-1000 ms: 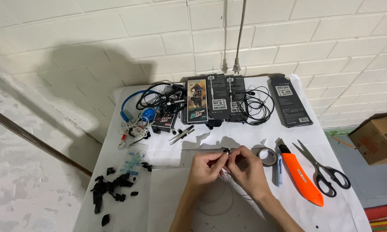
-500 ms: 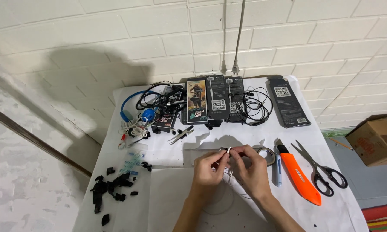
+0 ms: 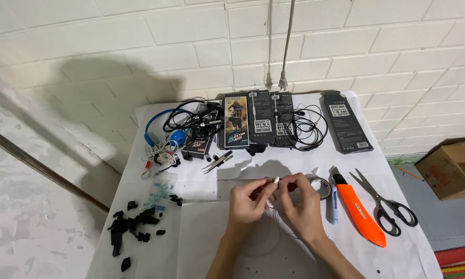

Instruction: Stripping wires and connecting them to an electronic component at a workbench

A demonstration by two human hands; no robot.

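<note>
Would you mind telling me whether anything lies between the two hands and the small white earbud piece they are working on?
Nothing visible does. The left hand and right hand already pinch the small white earbud piece between their fingertips above the white table. The tape roll lies just beyond the right hand.

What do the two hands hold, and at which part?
Both the left hand and right hand pinch a small white earbud piece by its end; its thin wire hangs below.

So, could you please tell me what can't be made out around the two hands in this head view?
- Small white piece pinched between the left hand and right hand: too small to identify.
- Thin dark wire below the hands: partly hidden by the fingers.
- Roll of tape: half covered by the right hand.
- Brown cardboard box: cut off by the right edge.
</note>
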